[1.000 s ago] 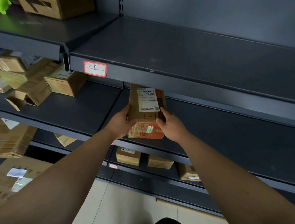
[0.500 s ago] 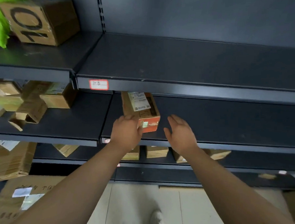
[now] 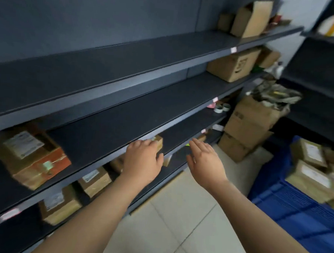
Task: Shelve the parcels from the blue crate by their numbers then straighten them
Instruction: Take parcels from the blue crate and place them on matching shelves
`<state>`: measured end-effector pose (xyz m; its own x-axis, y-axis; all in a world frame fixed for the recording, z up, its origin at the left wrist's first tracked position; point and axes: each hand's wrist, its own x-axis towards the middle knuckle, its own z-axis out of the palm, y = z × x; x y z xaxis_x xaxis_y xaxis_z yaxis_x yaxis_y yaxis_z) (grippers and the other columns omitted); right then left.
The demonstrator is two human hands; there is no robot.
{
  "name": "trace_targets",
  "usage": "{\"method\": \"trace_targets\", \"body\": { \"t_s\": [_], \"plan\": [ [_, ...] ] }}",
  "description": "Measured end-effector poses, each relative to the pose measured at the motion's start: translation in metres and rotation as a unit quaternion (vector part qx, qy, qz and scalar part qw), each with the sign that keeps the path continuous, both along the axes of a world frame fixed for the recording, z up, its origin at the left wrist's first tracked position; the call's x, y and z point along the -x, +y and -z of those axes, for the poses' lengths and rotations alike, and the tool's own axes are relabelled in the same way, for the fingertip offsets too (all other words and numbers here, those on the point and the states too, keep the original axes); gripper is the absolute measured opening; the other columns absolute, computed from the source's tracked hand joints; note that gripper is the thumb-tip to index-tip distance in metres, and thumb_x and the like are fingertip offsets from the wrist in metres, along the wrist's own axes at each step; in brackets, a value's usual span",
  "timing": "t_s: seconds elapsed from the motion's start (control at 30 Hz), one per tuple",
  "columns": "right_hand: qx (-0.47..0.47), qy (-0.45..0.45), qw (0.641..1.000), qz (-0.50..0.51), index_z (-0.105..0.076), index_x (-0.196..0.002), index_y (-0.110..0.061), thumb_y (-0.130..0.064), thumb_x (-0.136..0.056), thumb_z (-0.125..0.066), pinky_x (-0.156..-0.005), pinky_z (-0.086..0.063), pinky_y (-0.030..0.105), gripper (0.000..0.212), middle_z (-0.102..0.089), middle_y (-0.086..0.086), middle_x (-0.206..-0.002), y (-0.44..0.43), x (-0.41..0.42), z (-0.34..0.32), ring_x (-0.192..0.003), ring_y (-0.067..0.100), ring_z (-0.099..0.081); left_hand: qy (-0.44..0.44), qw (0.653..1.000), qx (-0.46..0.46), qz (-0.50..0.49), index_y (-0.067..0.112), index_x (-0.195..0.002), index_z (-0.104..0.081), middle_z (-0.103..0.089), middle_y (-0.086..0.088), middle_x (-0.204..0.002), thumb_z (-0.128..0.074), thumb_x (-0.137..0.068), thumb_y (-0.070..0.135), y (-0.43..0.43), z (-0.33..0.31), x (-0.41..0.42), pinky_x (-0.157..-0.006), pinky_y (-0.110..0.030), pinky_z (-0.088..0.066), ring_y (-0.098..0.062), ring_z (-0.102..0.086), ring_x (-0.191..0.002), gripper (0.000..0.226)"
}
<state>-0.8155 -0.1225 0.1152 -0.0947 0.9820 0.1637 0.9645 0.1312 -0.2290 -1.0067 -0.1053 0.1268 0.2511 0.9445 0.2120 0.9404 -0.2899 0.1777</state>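
Brown cardboard parcels (image 3: 311, 178) in the blue plastic crate (image 3: 292, 206) lie rightward of both empty, open-fingered hands; right hand (image 3: 203, 162) is nearer than left hand (image 3: 141, 159).

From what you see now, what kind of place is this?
Probably a parcel storeroom: long dark shelves with small tags, labelled cardboard parcels on them, and a blue crate with more parcels on the floor.
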Motion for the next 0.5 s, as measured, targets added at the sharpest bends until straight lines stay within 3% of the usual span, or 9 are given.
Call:
{"method": "trace_targets", "body": {
  "t_s": [0.13, 0.5],
  "plan": [
    [0.002, -0.005, 0.995, 0.098, -0.036, -0.143, -0.014, -0.03, -0.097, -0.043, -0.116, -0.015, 0.029, 0.05, -0.037, 0.004, -0.149, -0.035, -0.102, -0.004, -0.138, 0.02, -0.032, -0.005, 0.995, -0.001, 0.101, 0.017, -0.122, -0.057, -0.061, -0.002, -0.121, -0.046, -0.093, 0.038, 0.0, -0.007, -0.11, -0.097, -0.037, -0.036, -0.027, -0.053, -0.111, 0.038],
    [0.036, -0.01, 0.954, 0.297, -0.031, -0.145, -0.013, -0.031, -0.099, -0.04, -0.113, -0.016, 0.026, 0.05, -0.034, 0.002, -0.15, -0.142, -0.371, -0.003, -0.138, 0.018, -0.028, 0.011, 0.955, 0.025, 0.296, 0.019, -0.123, -0.058, -0.061, 0.0, -0.12, -0.046, -0.094, 0.04, -0.035, 0.011, -0.416, -0.095, -0.036, -0.037, -0.024, -0.053, -0.112, 0.038]
  ]
}}
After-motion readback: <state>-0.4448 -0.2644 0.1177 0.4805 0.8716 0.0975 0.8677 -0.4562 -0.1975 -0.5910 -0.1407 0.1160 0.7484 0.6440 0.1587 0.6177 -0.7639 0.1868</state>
